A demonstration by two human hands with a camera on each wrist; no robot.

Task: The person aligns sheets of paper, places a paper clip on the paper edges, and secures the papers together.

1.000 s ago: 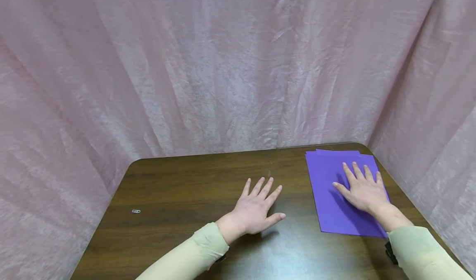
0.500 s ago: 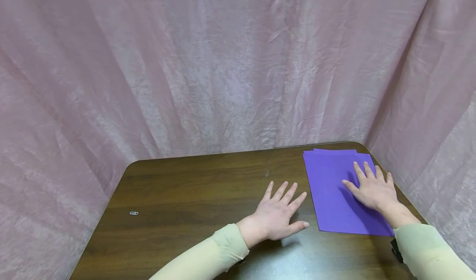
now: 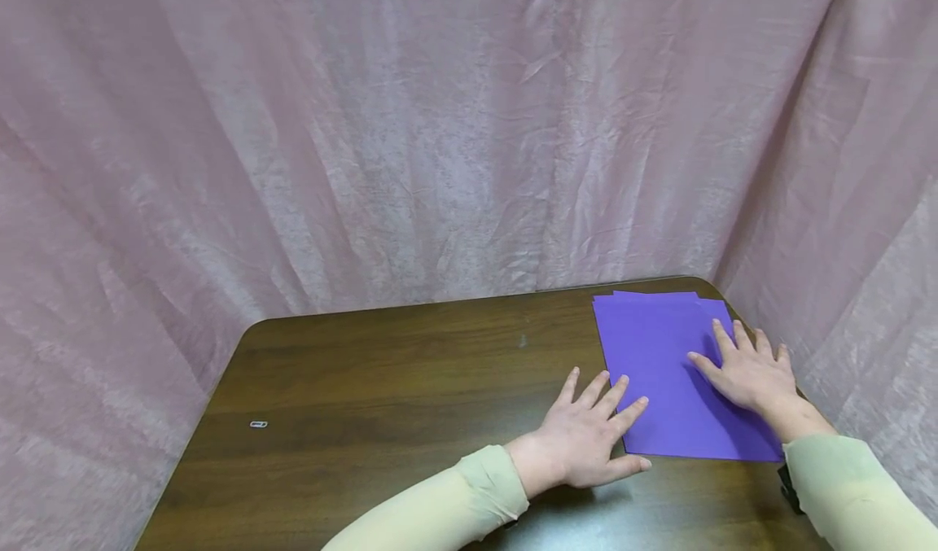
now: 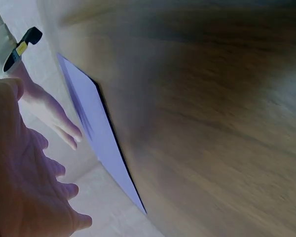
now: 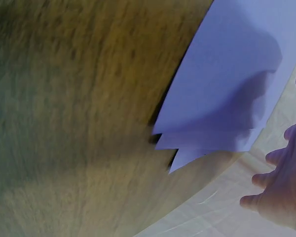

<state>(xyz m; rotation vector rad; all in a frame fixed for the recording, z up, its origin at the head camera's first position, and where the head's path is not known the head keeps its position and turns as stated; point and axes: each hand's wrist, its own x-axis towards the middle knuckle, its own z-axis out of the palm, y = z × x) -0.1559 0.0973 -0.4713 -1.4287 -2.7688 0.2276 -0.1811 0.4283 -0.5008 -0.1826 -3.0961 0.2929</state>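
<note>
Several purple sheets of paper point(image 3: 659, 372) lie in a slightly uneven stack at the right side of the table, their far edges staggered in the right wrist view. Over the right part of the stack hovers my right hand point(image 3: 755, 378), fingers spread and a shadow beneath it; it holds nothing. My left hand point(image 3: 586, 441) is held above the table by the stack's near left corner, its fingers straight and spread, also with nothing in it. The left wrist view shows this palm point(image 4: 27, 173) raised over the wood, apart from the paper.
A small paper clip point(image 3: 258, 425) lies far left on the brown wooden table point(image 3: 381, 372). Pink curtains point(image 3: 440, 128) hang close behind the table and along its sides. The stack reaches near the table's right edge.
My left hand has moved right, from mid-table to the paper's near left corner. The right hand has shifted a little to the right above the sheets. The view has turned slightly.
</note>
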